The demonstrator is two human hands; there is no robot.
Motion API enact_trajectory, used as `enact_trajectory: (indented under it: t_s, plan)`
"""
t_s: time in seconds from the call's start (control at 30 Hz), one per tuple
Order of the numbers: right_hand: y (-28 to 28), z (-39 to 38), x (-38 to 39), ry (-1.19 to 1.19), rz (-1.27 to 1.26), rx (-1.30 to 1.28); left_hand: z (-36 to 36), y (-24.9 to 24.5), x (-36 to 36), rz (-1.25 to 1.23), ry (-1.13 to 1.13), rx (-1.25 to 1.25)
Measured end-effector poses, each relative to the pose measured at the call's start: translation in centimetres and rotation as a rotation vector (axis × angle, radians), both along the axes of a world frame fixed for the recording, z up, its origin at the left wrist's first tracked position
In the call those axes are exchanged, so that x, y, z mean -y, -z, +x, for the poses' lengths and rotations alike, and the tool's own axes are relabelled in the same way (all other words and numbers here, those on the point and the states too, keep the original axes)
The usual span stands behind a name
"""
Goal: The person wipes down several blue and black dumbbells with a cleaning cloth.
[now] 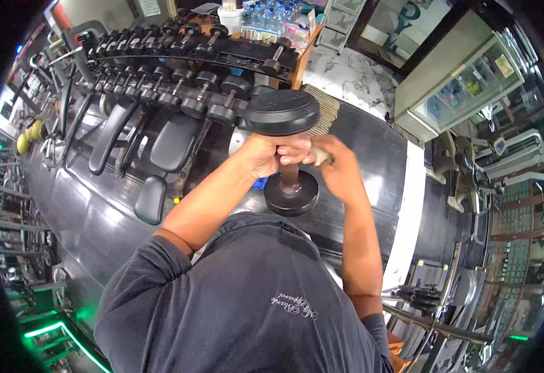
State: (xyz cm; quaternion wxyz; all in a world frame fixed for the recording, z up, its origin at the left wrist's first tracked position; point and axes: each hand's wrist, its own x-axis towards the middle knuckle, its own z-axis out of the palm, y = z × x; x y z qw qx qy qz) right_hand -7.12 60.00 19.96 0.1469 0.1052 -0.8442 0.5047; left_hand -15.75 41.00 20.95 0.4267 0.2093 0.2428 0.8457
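The dumbbell [281, 112] stands upright in front of the chest, above the dark floor [371, 155]. The left hand [264, 155] is wrapped tight around its handle. The right hand [339, 171] is closed on a pale cloth [322, 156] pressed against the handle. A dumbbell rack [185, 68] stands beyond.

I see a rack [179, 68] of weights ahead, padded seats [172, 143] below it, water bottles [272, 12] behind, and a glass cabinet [465, 81] to the right.

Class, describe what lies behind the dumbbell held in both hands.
Behind the dumbbell stands a rack of other dumbbells on black floor. Its upper head covers part of the rack; the left hand and right hand hide most of its handle.
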Motion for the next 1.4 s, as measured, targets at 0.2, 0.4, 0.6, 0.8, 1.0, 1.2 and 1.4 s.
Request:
enact_trajectory:
  t_s: [0.2,0.4,0.6,0.8,1.0,1.2,1.4]
  plan:
    - [-0.3,-0.5,-1.8,-0.403,-0.137,0.466,-0.1,1.0,-0.3,0.216,0.176,-0.016]
    - [-0.3,4.3,-1.1,-0.067,-0.336,0.269,-0.1,2.9,0.3,0.395,0.042,0.226]
    - [0.0,5.4,3.1,0.199,-1.086,-0.058,-1.1,6.6,0.5,0.613,-0.034,0.778]
    - [-0.7,5.2,6.6,0.256,0.096,-0.169,-1.3,11.9,0.9,0.658,-0.074,0.918]
    - [2.6,6.4,6.3,0.090,0.338,-0.456,-2.1,12.3,1.7,0.679,-0.121,0.995]
    - [1.7,4.3,6.8,0.402,0.103,-0.422,-2.1,11.0,2.0,0.663,-0.110,0.918]
    - [-0.9,4.7,8.7,0.151,0.306,-0.519,-2.5,12.8,1.0,0.428,-0.260,0.818]
